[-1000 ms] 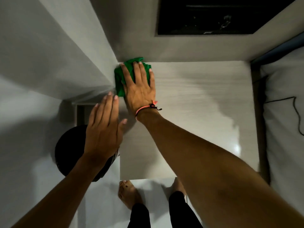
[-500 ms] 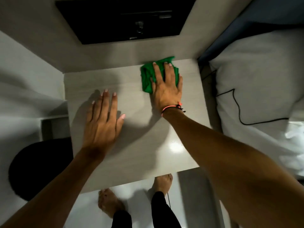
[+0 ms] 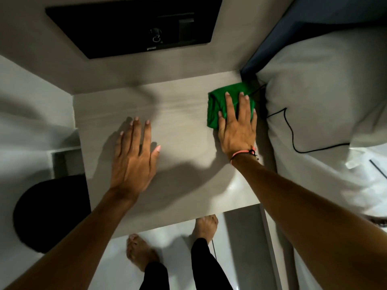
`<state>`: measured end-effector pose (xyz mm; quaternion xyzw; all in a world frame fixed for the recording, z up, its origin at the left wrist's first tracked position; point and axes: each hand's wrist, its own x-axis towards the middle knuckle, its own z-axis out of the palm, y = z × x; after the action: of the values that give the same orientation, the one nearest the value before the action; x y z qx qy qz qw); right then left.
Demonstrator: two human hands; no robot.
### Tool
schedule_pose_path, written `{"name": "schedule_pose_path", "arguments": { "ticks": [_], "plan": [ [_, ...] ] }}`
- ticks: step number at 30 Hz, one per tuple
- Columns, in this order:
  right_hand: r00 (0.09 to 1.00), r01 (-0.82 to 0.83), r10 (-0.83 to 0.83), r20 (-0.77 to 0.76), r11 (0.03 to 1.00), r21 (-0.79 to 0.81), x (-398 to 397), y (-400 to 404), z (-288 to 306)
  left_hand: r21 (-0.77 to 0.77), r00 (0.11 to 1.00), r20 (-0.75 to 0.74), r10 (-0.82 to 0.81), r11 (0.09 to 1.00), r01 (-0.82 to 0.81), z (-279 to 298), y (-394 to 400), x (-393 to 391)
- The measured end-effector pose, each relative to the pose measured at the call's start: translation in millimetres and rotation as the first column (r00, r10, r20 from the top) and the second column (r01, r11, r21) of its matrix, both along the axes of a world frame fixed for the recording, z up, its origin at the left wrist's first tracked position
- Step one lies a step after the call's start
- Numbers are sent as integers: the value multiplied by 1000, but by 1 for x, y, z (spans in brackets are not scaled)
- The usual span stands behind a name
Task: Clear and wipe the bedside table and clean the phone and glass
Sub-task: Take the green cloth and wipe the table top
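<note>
The pale wood-grain bedside table (image 3: 180,126) fills the middle of the view. A folded green cloth (image 3: 217,105) lies at its far right corner. My right hand (image 3: 236,128) presses flat on the cloth, fingers spread over it. My left hand (image 3: 134,158) rests flat on the table's left half, palm down, holding nothing. No phone or glass is in view.
A white pillow and bedding (image 3: 326,105) with a black cable (image 3: 293,139) lie right of the table. A black wall panel (image 3: 134,26) hangs above. A round black bin (image 3: 50,212) stands on the floor at left. My bare feet (image 3: 142,252) are below the table's front edge.
My right hand has slid the green cloth from the table's far left corner across to the far right corner. My left hand has come down flat on the table's left side.
</note>
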<state>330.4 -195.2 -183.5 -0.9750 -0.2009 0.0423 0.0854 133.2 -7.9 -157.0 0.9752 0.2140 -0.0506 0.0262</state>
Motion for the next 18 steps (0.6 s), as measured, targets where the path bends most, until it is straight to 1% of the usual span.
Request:
{"name": "schedule_pose_path", "arguments": {
  "ticks": [2, 4, 6, 10, 15, 18],
  "plan": [
    [999, 31, -30, 10, 999, -14, -18, -1, -1, -31, 1000, -17, 2, 1000, -3, 2, 2, -14],
    [999, 40, -40, -13, 999, -8, -29, 5, 0, -53, 1000, -31, 2, 999, -3, 5, 4, -24],
    [998, -26, 27, -53, 999, 22, -43, 23, 1, -52, 999, -44, 18, 998, -20, 8, 12, -37],
    [985, -165, 167, -37, 986, 31, -87, 78, 2, -63, 997, -53, 64, 996, -67, 13, 36, -70],
    [951, -285, 290, -109, 957, 58, -155, 147, 6, -40, 990, -59, 125, 991, -128, 23, 70, -116],
    [937, -300, 306, -169, 952, 58, -192, 176, 8, -26, 985, -81, 152, 988, -154, 30, 86, -141]
  ]
}}
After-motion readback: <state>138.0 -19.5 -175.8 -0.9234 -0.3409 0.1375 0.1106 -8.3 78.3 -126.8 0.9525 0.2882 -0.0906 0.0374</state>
